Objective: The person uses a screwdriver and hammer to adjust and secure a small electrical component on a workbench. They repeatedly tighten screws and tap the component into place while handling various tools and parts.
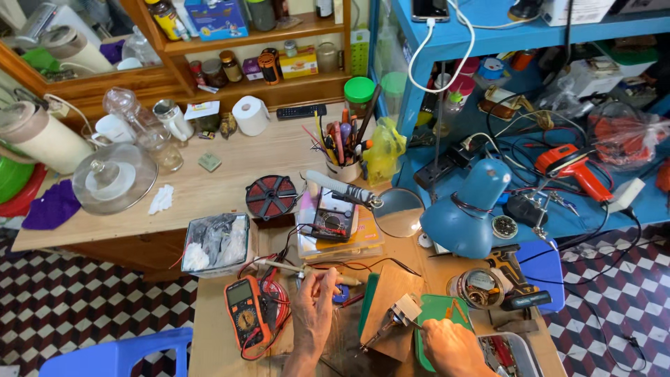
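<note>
Your right hand (450, 345) rests closed near the table's (209, 188) front edge, gripping tweezers (380, 331) on a small part (406, 307) over the brown board (391, 297). Your left hand (314, 307) pinches a soldering iron (307, 269) beside the orange multimeter (244, 311). Behind, a yellow-orange box (299, 61) and blue carton (218, 17) sit on wooden shelves (279, 80). Little open room remains between clutter; checkered floor (70, 300) lies left.

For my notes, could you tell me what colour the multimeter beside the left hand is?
Orange casing, dark face: multimeter, head view.
</note>
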